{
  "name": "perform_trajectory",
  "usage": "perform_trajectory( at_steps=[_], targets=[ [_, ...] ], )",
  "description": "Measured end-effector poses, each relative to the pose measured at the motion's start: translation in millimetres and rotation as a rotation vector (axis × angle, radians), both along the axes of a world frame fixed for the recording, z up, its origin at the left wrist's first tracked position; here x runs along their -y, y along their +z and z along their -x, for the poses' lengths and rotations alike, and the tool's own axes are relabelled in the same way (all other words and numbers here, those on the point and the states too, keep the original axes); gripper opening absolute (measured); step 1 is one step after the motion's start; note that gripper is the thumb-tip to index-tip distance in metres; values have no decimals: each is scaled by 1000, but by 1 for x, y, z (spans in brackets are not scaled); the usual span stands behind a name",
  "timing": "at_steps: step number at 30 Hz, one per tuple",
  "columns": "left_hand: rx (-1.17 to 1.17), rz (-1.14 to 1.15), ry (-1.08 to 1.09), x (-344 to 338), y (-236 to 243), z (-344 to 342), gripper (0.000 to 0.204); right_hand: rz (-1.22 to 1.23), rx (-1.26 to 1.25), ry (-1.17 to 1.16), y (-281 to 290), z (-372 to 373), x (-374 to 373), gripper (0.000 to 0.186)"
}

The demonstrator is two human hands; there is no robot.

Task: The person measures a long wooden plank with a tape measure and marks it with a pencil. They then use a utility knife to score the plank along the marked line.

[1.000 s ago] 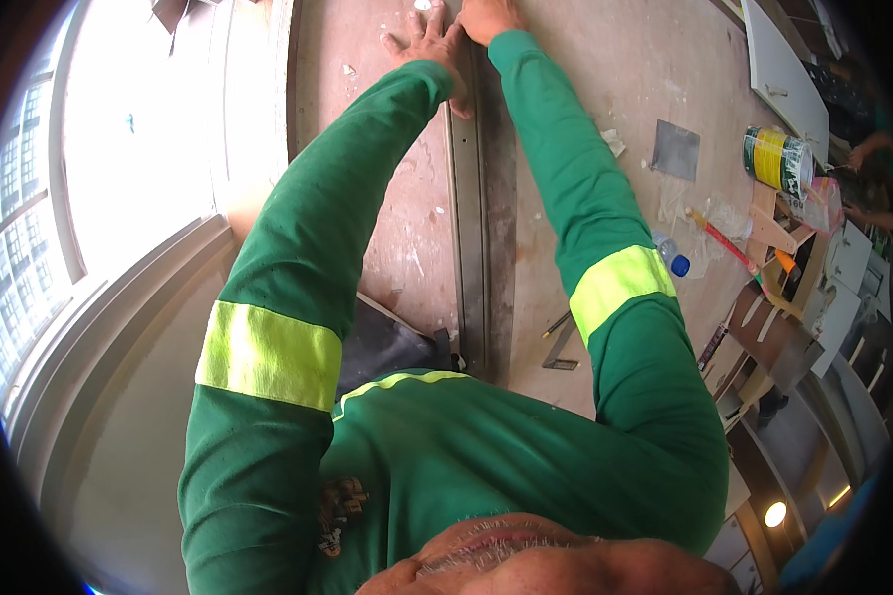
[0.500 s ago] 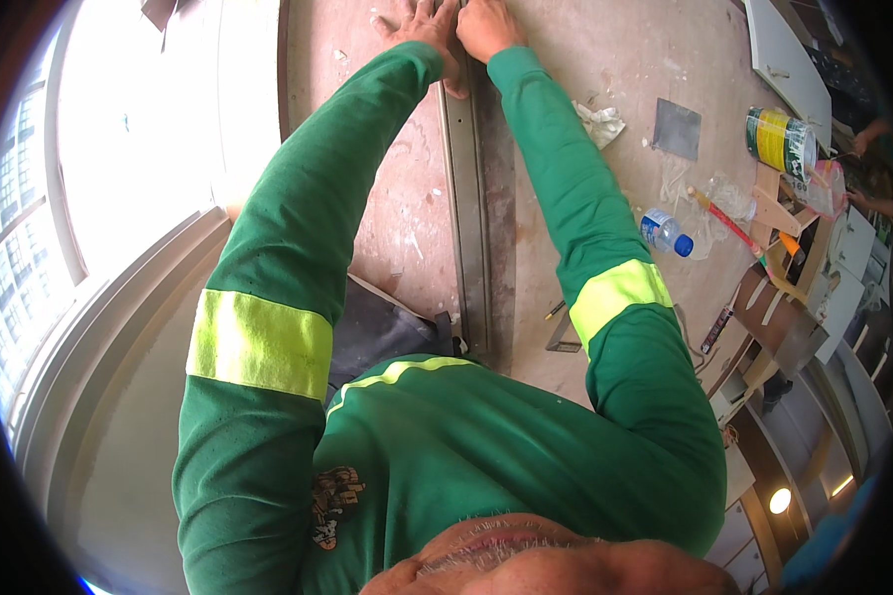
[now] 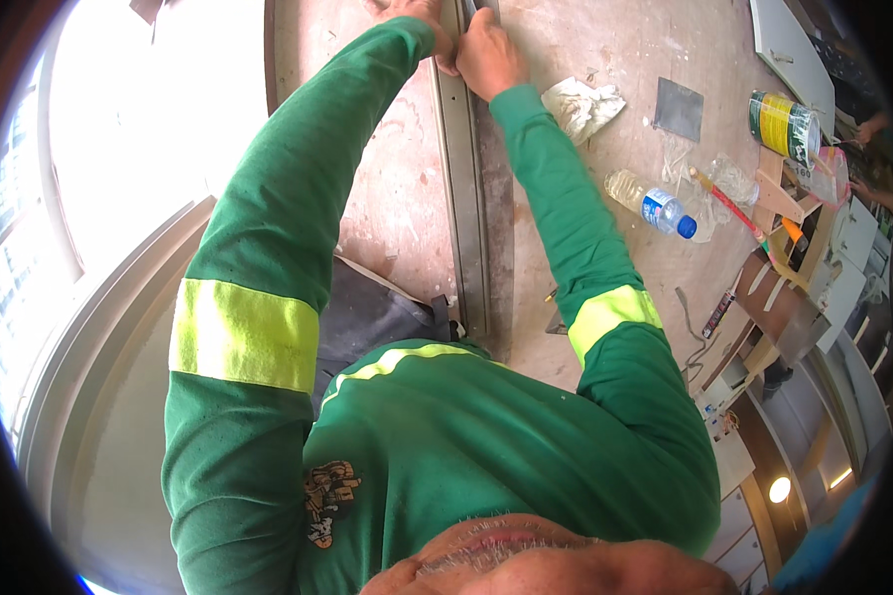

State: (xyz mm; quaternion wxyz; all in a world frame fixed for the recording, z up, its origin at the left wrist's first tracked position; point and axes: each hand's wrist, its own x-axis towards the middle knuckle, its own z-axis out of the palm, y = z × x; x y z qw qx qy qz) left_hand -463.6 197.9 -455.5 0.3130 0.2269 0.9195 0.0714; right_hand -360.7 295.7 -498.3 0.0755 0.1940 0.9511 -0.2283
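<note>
A long grey-brown metal strip (image 3: 456,169) lies lengthwise on the dusty, pinkish board surface, running from the top edge toward my waist. Over its far end rests my left hand (image 3: 419,22), fingers spread and partly cut off by the top of the picture, thumb side against the strip. Just right of the strip, my right hand (image 3: 492,58) is closed in a fist-like grip. A thin pale sliver shows above its fingers, too small to name. A crumpled white cloth or paper (image 3: 581,107) lies beside the right wrist.
Right of my forearm lie a plastic bottle with a blue cap (image 3: 655,205), a grey square sheet (image 3: 678,109), a red-handled tool (image 3: 729,210) and a yellow-green tin (image 3: 784,126). Another person's hand (image 3: 871,129) shows at the far right. A bright window (image 3: 15,268) is at left.
My right hand has drawn slightly toward me along the strip. The left hand sits further past the top edge. More of the cloth and the bottle shows beside the right arm.
</note>
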Motion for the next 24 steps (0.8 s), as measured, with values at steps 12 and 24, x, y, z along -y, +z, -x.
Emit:
perform_trajectory(
  at_steps=[12,24],
  targets=[
    [33,-39,-29,8,-2,3,158,53,18,-34,10,-69,21,29],
    [22,-60,-21,10,-11,0,159,68,-10,-115,9,-156,50,28]
  ],
)
